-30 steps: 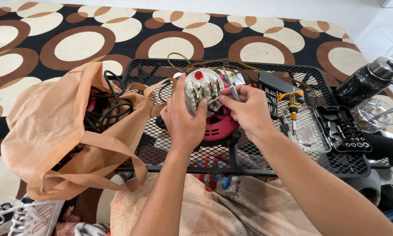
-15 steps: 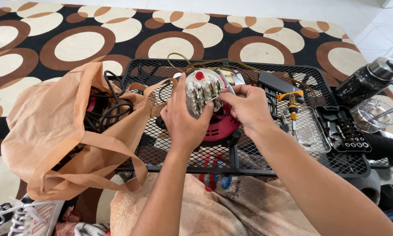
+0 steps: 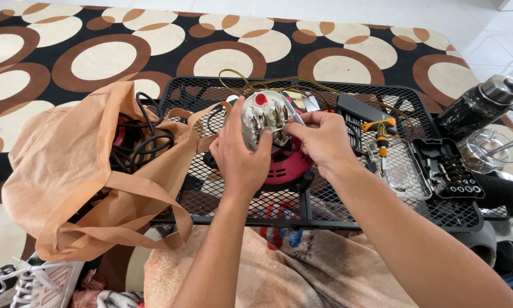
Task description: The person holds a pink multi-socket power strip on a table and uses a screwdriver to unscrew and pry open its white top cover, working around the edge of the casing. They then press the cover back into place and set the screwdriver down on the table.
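Note:
My left hand grips a round whitish socket plate with metal contacts and a red button, held upright above a red cable reel. My right hand pinches the plate's right edge, fingers closed on it, with a thin metal tool sticking up between the fingers. Yellowish wires loop out behind the plate. Everything is over a black wire-mesh table.
An orange cloth bag with black cables slumps at the left. An orange-handled screwdriver, a clear tray and a black bit case lie right. A dark bottle, a glass jar, a white sneaker and a patterned rug surround.
Both hands have turned the socket plate slightly, tilting its contact side more toward me. The right fingers have shifted along its right edge.

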